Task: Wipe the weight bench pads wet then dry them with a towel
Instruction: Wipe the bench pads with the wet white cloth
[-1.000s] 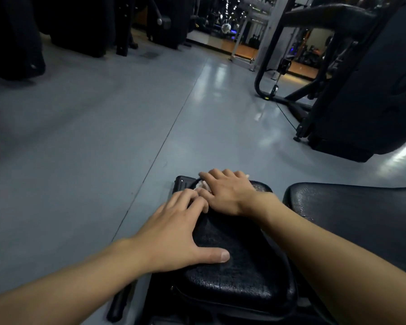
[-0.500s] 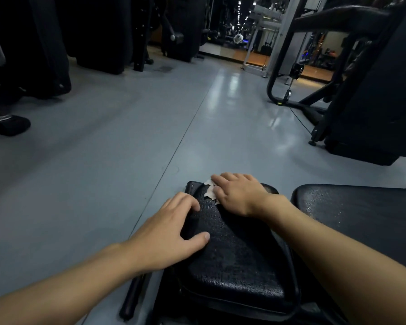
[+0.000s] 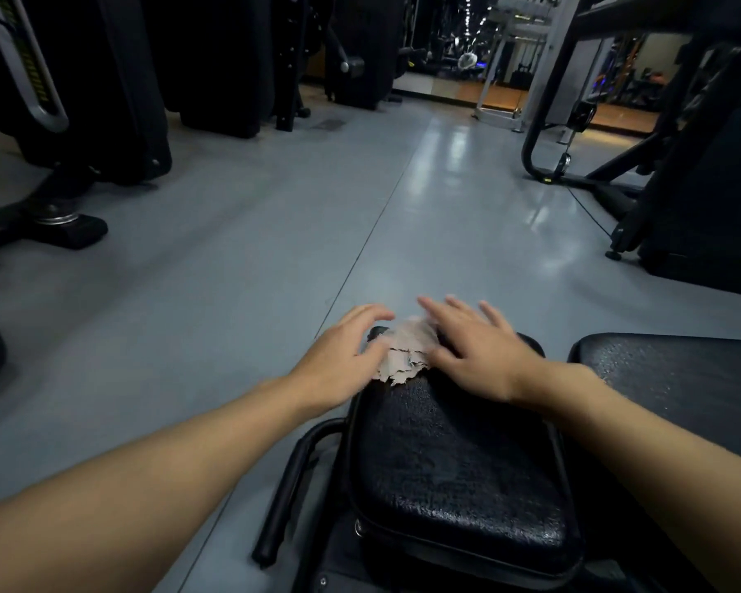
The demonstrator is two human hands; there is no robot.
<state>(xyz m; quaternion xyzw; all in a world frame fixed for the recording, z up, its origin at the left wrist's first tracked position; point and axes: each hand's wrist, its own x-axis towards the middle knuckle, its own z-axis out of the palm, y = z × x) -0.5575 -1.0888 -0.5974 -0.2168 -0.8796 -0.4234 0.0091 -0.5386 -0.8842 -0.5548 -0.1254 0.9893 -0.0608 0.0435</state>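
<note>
– At the head view's far end, what lies on the seat pad (image 3: 454, 464)?
– A pale, ragged-edged rag (image 3: 403, 357) on black pebbled vinyl. The right hand (image 3: 475, 353) rests flat on it, fingers spread. The left hand (image 3: 343, 353) is blurred, fingers loose, touching its edge.
– Beyond?
– Open grey floor (image 3: 232, 271); a second pad (image 3: 681, 378) is cut off right.

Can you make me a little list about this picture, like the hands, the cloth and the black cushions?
place: gym, grey floor
near pad: black, shiny, bumpy
second pad: black, to its right across a gap
cloth: pale, ragged, on near pad's far end
left hand: at cloth's left side, blurred, grip unclear
right hand: fingers spread, over cloth's right side
</note>
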